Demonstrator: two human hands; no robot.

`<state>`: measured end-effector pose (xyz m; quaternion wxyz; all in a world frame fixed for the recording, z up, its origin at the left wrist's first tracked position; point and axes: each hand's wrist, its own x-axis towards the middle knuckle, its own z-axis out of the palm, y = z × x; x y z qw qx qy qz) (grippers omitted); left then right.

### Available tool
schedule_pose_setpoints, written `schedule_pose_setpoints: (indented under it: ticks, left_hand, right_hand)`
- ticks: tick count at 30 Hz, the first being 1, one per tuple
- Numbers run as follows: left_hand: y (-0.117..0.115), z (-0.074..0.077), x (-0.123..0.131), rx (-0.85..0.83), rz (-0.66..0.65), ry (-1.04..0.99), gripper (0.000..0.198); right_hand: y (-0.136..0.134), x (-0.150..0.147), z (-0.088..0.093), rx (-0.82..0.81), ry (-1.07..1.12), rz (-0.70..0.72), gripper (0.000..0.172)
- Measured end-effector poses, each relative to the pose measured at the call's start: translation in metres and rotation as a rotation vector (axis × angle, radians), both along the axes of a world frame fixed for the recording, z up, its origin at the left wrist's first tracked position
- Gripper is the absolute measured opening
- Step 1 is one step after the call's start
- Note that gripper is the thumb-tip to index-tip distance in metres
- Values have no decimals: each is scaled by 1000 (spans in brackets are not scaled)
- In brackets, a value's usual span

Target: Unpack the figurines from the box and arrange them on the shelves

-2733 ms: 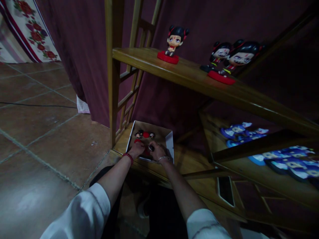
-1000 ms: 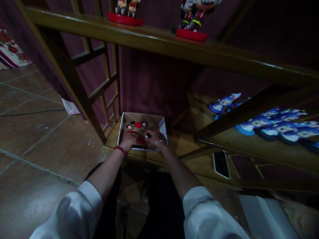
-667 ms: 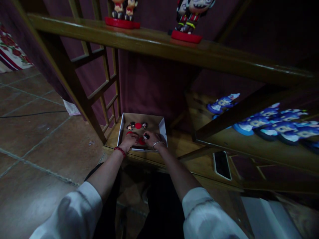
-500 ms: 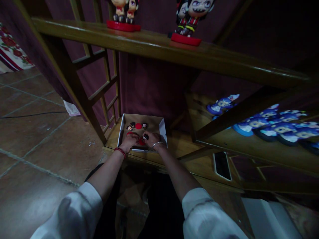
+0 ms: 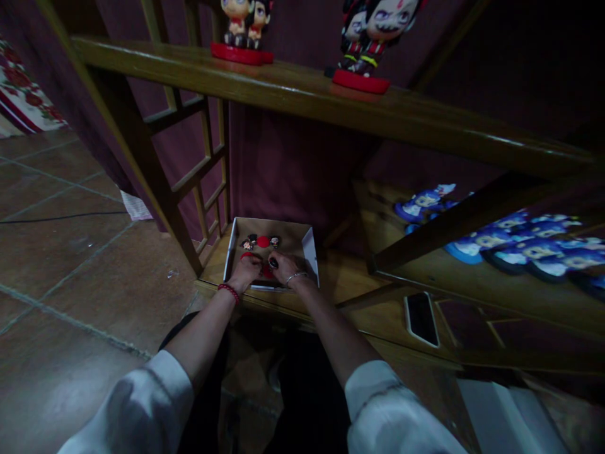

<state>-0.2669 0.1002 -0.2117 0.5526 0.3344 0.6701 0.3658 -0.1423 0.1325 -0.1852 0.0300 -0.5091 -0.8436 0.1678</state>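
A shallow cardboard box (image 5: 309,249), white outside and brown inside, sits on the low wooden ledge, and both my hands reach down into it. My right hand (image 5: 285,268) is closed on a small dark-haired figurine (image 5: 273,262). Over the box's left front part my left hand (image 5: 246,271) has its fingers bent down, closed; what they grip is mostly hidden. A red piece (image 5: 249,255) shows just beyond those fingers. Between the hands lies another red part (image 5: 267,272). Farther back in the box lie small figurines (image 5: 248,243) beside a red disc (image 5: 263,241).
Above the box runs a wooden shelf (image 5: 302,88) carrying red-based figurines (image 5: 362,81). To the right, several blue-and-white figurines (image 5: 515,246) lie on another board. A phone (image 5: 421,318) rests on the ledge. A wooden lattice (image 5: 198,170) stands left of the box.
My right hand and the dark-haired figurine in it have shifted slightly left, towards my left hand. The left hand has barely moved. The view has tilted a little.
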Motion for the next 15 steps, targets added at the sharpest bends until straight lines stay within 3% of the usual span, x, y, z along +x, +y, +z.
schedule_pose_setpoints:
  ticks: [5, 15]
  left_hand:
    - [1, -3, 0, 30, -1, -5, 13]
    - [-2, 8, 0, 47, -10, -51, 13]
  right_hand:
    - [0, -4, -2, -6, -8, 30, 29]
    - [0, -2, -7, 3, 10, 67, 30]
